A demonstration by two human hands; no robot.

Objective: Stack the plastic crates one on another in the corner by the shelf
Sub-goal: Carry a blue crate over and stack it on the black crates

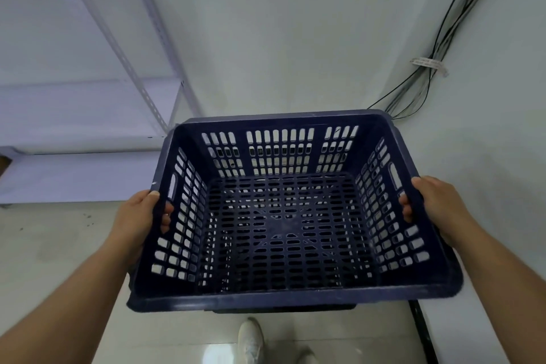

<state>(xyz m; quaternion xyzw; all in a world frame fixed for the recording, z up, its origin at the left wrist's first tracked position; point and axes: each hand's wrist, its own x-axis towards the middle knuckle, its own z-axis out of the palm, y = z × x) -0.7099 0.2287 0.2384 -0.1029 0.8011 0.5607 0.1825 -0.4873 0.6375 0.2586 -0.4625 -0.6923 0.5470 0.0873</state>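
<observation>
**Navy crate held by both side walls**

Navy plastic, slotted on every wall and across its base, the crate (283, 227) hung level between the two hands, its open top facing up. The left hand (136, 216) gripped the left wall, thumb on the rim and fingers (167, 216) curled round it, showing at the slots. The right hand (437, 207) gripped the right wall the same way, its fingers (407, 210) curled round the edge.

A white metal shelf (88, 139) stood to the left, its corner post just beside the crate's far left corner. A pale wall (280, 53) lay beyond the far rim, and a bundle of black cables (443, 38) ran down it to the crate's far right corner. A dark edge showed under the near rim; I could not tell what it was.

Pale tiled floor (59, 245) lay open to the left, and a white shoe (251, 340) stood on it below the near rim.
</observation>
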